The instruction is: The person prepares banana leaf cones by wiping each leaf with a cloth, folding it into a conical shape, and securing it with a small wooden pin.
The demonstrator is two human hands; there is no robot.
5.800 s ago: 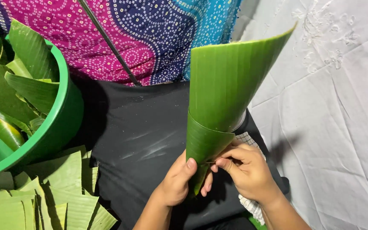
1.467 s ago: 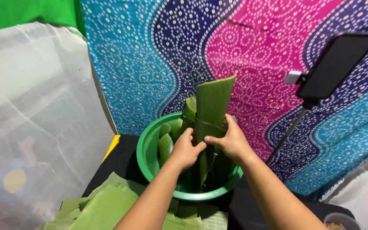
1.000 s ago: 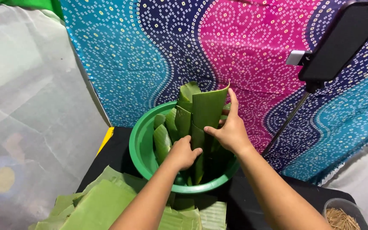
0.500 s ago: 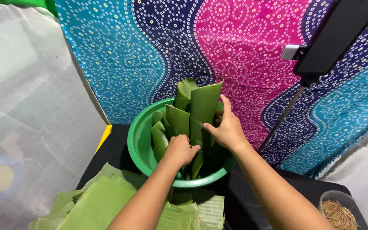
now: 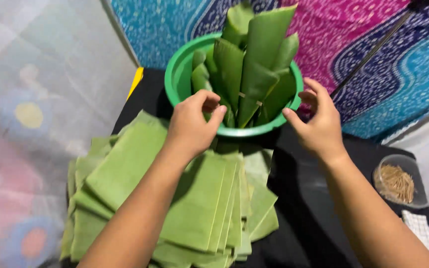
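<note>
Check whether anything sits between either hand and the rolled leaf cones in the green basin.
Nothing visible does. The left hand is at the near rim of the green basin, right beside the leaf cones. The right hand hovers open by the rim's right side, apart from them with only open air between. The flat leaf stack lies below both wrists.

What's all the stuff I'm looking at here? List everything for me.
Basin: one, green, at the back of the black table.
Rolled leaf cones: several, dark green, standing upright in the basin.
Flat leaf pieces: a stack, light green, in front of the basin.
Bowl of small sticks: one, clear, right edge.
Patterned cloth: blue and pink, behind.
Left hand: empty, at the basin's near rim.
Right hand: open, beside the basin.
</note>
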